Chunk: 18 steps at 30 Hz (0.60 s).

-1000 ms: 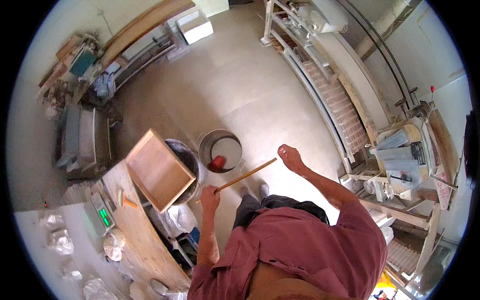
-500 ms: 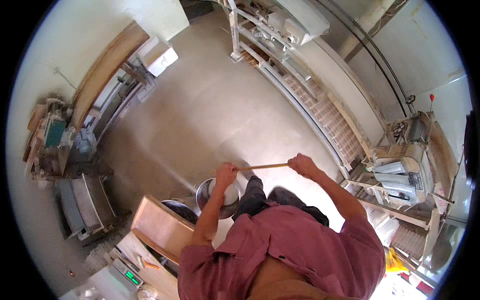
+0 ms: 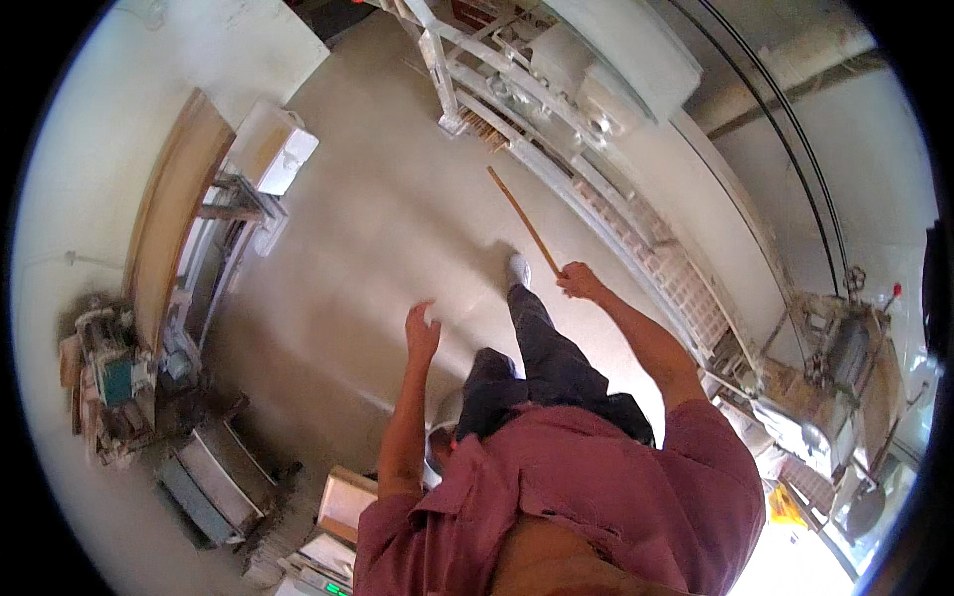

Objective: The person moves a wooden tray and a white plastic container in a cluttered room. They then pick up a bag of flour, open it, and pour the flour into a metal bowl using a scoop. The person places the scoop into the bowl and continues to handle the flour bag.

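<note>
Grip of the left hand (image 3: 423, 333) is apart, loosely curled with nothing in it; the right hand's grip (image 3: 576, 280) is clamped round one end of a wooden stick (image 3: 522, 214).

At lower left, a wooden tray (image 3: 348, 500) shows beside the left arm; a low backward swing could knock its corner, though depth is hard to judge. Mid-view, one leg is set forward, its pale shoe (image 3: 519, 270) on the floor (image 3: 348, 278); a dropped stick could roll underfoot and cause a stumble.

The stick slants over the floor near its right edge, free tip pointing away and leftward. Held by one end only, it would likely magnify any wrist turn, so the tip could strike the long rack (image 3: 616, 204) bordering that edge, or snag there and twist loose. The left hand, well apart, would probably be late to catch it.
</note>
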### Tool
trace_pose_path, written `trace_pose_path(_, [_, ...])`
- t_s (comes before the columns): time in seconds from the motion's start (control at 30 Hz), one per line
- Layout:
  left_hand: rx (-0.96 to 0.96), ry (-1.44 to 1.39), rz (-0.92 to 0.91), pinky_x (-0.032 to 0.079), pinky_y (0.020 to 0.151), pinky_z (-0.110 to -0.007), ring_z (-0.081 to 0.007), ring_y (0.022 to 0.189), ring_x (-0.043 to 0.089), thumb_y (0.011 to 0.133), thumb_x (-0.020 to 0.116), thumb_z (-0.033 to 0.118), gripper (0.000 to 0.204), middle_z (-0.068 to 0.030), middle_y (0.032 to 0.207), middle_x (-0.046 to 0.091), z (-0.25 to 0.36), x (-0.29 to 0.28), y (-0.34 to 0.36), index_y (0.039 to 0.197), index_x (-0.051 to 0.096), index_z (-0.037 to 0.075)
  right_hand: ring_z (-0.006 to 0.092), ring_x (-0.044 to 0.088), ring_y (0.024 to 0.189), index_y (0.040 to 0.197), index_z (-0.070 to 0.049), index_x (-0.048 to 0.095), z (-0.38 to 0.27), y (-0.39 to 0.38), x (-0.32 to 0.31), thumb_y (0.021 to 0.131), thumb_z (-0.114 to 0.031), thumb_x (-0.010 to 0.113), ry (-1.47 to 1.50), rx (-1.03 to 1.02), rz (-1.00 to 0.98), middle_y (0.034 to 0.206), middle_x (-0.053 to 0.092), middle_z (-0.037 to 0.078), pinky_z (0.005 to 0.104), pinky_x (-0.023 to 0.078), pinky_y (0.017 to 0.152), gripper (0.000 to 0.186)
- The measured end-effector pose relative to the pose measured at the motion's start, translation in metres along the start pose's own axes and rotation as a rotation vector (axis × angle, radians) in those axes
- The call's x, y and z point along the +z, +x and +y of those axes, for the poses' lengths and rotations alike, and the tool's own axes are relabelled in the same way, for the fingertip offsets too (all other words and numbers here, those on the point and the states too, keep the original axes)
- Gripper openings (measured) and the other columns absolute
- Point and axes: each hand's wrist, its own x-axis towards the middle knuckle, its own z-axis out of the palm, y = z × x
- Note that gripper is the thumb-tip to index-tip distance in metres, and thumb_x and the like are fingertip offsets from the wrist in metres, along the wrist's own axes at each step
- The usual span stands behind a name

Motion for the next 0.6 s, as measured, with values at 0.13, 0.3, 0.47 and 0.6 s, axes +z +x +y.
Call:
trace_pose_path(0.13, [-0.248,-0.009,-0.078,0.049,0.093,-0.04,-0.0323,0.104,0.062,0.076,0.061,0.003,0.038,-0.0176,0.11,0.066,-0.093,0.022,-0.009,0.114,0.064,0.001,0.0217,0.063,0.047,0.07,0.002,0.068,-0.029,0.157,0.02,0.079,-0.018,0.065,0.21,0.124,-0.036,0.06,0.066,0.014,0.0341,0.051,0.043,0.023])
trace_pose_path(0.3, [-0.708,-0.29,-0.125,0.053,0.083,-0.032,-0.0218,0.091,0.067,0.085,0.052,0.003,0.03,-0.0124,0.101,0.07,-0.135,0.048,0.002,0.112,0.065,-0.001,0.0198,0.061,0.044,0.07,0.004,0.066,-0.048,0.336,0.047,0.082,-0.017,0.066,0.341,0.295,-0.151,0.059,0.065,0.015,0.034,0.051,0.042,0.025])
trace_pose_path(0.47, [-0.832,-0.33,-0.239,0.053,0.081,-0.03,-0.018,0.092,0.066,0.089,0.054,0.004,0.025,-0.0109,0.101,0.07,-0.199,0.072,0.046,0.111,0.064,-0.002,0.0247,0.065,0.046,0.072,0.008,0.065,-0.035,0.483,0.082,0.079,-0.017,0.069,0.451,0.358,0.048,0.06,0.066,0.018,0.036,0.056,0.045,0.026])
trace_pose_path(0.6, [-0.782,-0.364,-0.277,0.052,0.081,-0.03,-0.0172,0.092,0.066,0.091,0.054,0.006,0.024,-0.0103,0.1,0.07,-0.267,0.11,0.064,0.112,0.064,-0.001,0.0256,0.066,0.048,0.07,0.006,0.061,0.007,0.591,0.14,0.084,-0.014,0.067,0.497,0.381,0.178,0.057,0.063,0.016,0.0364,0.055,0.042,0.024])
